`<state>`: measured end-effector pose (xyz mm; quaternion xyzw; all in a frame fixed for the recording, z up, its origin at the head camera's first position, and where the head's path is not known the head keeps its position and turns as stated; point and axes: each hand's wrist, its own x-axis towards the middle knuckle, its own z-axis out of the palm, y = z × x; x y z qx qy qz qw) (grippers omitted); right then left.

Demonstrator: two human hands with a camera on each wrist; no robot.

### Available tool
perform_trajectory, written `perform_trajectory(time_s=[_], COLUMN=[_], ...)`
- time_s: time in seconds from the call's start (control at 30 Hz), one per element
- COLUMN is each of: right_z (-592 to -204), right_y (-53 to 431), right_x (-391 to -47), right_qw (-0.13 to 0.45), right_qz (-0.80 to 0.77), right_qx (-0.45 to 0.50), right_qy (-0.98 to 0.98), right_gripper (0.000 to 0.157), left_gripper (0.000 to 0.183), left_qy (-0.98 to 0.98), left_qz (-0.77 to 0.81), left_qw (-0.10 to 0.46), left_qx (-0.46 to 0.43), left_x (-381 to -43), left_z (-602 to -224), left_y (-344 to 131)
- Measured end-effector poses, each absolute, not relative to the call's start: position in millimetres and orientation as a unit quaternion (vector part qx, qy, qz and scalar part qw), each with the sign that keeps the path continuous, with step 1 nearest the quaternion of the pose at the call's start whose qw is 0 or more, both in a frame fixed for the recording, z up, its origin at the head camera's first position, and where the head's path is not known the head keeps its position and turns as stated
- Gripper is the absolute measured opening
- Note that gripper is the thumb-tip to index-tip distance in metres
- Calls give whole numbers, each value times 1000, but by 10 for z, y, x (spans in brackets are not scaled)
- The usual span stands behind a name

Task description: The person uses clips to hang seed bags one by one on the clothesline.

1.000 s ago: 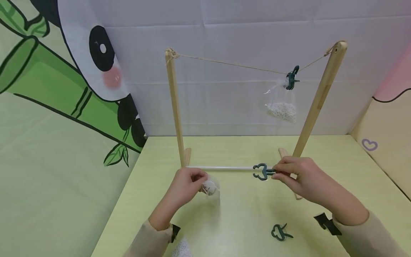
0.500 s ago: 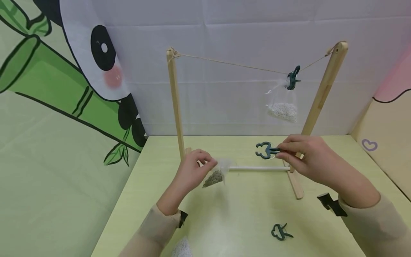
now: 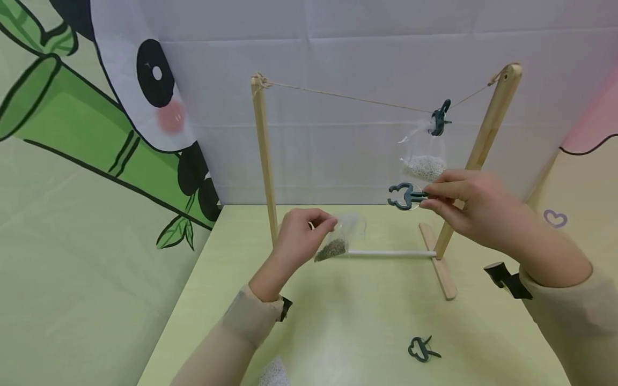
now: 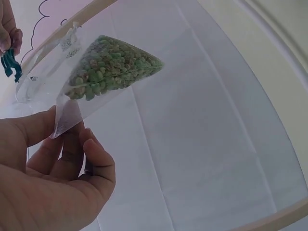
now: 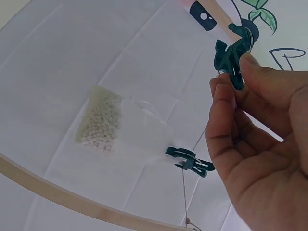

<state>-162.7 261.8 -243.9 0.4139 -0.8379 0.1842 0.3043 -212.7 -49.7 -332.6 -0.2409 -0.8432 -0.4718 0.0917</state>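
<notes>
My left hand [image 3: 304,236] pinches a clear plastic bag [image 3: 350,228] by a corner. Small greenish grains [image 4: 113,67] fill its lower part, close over the white crossbar [image 3: 391,253] of a wooden frame. Higher and to the right, my right hand [image 3: 475,201] pinches the handles of a dark green spring clip [image 3: 405,197], whose jaws stand apart and point left. Just above that hand, a bag of white pellets [image 3: 425,166] hangs from a string [image 3: 347,97], held by another green clip [image 3: 440,118]. The same hanging bag [image 5: 103,120] shows beside my right hand in the right wrist view.
The string runs between a left wooden post [image 3: 264,155] and a right wooden post [image 3: 490,128]. A third green clip [image 3: 424,349] lies on the table [image 3: 352,321]. Part of another bag of white pellets [image 3: 274,373] shows at the table's front edge.
Both hands have risen: the left carries the bag of greenish grains up and rightward, the right lifts its clip from the crossbar's height to just below the hanging bag.
</notes>
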Motion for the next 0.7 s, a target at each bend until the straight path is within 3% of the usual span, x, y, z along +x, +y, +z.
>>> perform_trajectory(time_s=[0.1, 0.2, 0.23, 0.33, 0.7], right_z=[-2312, -2184, -2140, -2020, -1682], right_y=[2620, 2612, 2609, 2587, 2567], right_x=[-1649, -1665, -1671, -1696, -1786], right_qw=[314, 324, 328, 343, 361], right_qz=[174, 160, 153, 133, 83], right_qx=[426, 428, 428, 424, 410], right_qy=[-831, -828, -828, -828, -834], right_gripper=[49, 17, 13, 23, 18], left_gripper=[14, 16, 16, 17, 19], left_qy=[-839, -835, -835, -833, -818], left_qz=[-478, -484, -487, -496, -526], left_qw=[94, 93, 91, 86, 70], left_qx=[-245, -243, -241, -230, -220], left_x=[-2175, -2228, -2248, -2312, -2487], left_z=[-3252, -3174, -3152, -3095, -2874], left_y=[-441, -385, -365, -313, -163])
